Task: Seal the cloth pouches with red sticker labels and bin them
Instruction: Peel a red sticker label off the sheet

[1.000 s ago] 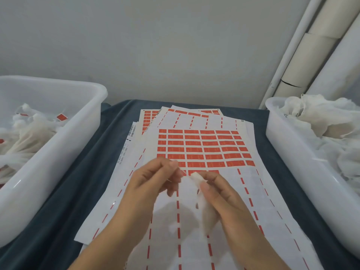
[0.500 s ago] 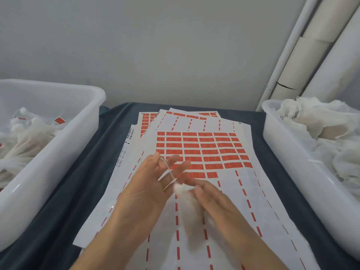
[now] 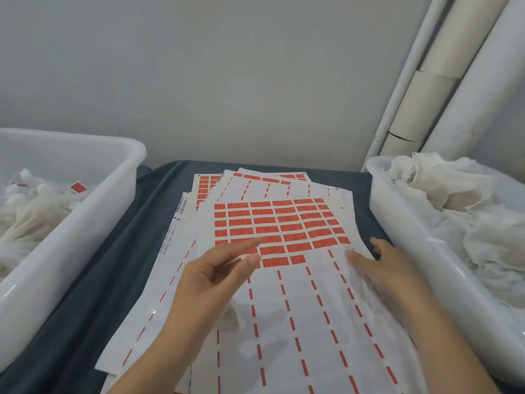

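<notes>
A small white cloth pouch (image 3: 236,315) hangs under my left hand (image 3: 210,280), which pinches its top or string between thumb and fingers; motion blur hides the exact grip. The hand hovers over the top sticker sheet (image 3: 298,322), just below its block of red sticker labels (image 3: 278,226). Fingers straight, my right hand (image 3: 383,265) lies flat on the sheet's right edge, beside the right bin, and holds nothing.
A white bin (image 3: 85,237) on the left holds pouches bearing red labels. On the right, another white bin (image 3: 412,265) is heaped with plain white pouches. More sticker sheets (image 3: 210,183) are fanned out beneath on the dark blue cloth (image 3: 136,251). White tubes (image 3: 443,89) lean at the back right.
My right hand let go of the pouch and moved right onto the sheet's edge. My left hand now carries the pouch alone, slightly nearer the red labels.
</notes>
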A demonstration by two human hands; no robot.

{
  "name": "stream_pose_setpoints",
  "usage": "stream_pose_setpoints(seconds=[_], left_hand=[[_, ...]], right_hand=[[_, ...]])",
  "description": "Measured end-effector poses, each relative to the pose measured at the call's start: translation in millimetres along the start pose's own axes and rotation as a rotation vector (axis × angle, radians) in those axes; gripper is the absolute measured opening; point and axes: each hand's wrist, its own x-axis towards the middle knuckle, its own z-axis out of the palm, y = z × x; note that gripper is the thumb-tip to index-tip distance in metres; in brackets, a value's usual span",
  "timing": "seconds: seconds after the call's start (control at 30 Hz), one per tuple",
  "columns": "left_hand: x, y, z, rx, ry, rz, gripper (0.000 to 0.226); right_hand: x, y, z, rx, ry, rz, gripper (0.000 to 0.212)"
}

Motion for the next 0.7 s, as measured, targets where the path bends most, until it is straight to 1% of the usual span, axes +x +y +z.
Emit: stream_pose_setpoints(seconds=[0.07, 0.13, 0.2, 0.27, 0.33, 0.4, 0.5, 0.53, 0.63, 0.7], left_hand=[[3, -3, 4, 0.046, 0.012, -0.013, 0.022], [5, -4, 6, 0.081, 0.021, -0.011, 0.019], [8, -1, 6, 0.114, 0.027, 0.011, 0.018], [11, 4, 7, 0.2, -0.01, 0.049, 0.016], [13, 7, 14, 0.376, -0.073, 0.116, 0.015], [15, 7, 26, 0.536, -0.122, 0.183, 0.021], [14, -2, 47, 0.688, -0.149, 0.253, 0.03], [13, -7, 52, 0.709, -0.152, 0.255, 0.032], [6, -23, 61, 0.704, -0.123, 0.197, 0.034], [2, -28, 63, 0.681, -0.106, 0.161, 0.034]], right_hand=[[-2, -6, -2, 0.016, -0.044, -0.002, 0.078], [-7, -12, -4, 0.05, -0.06, -0.025, 0.066], [-16, -14, -6, 0.188, -0.051, -0.054, 0.054], [-31, -13, -3, 0.317, -0.078, -0.093, 0.048], [-48, -12, 5, 0.38, -0.181, -0.102, 0.047], [-61, -12, 14, 0.462, -0.307, -0.077, 0.043], [-66, -16, 20, 0.596, -0.484, -0.081, 0.031], [-66, -18, 21, 0.611, -0.513, -0.101, 0.027], [-65, -19, 22, 0.589, -0.493, -0.137, 0.018], [-64, -17, 24, 0.574, -0.473, -0.154, 0.015]])
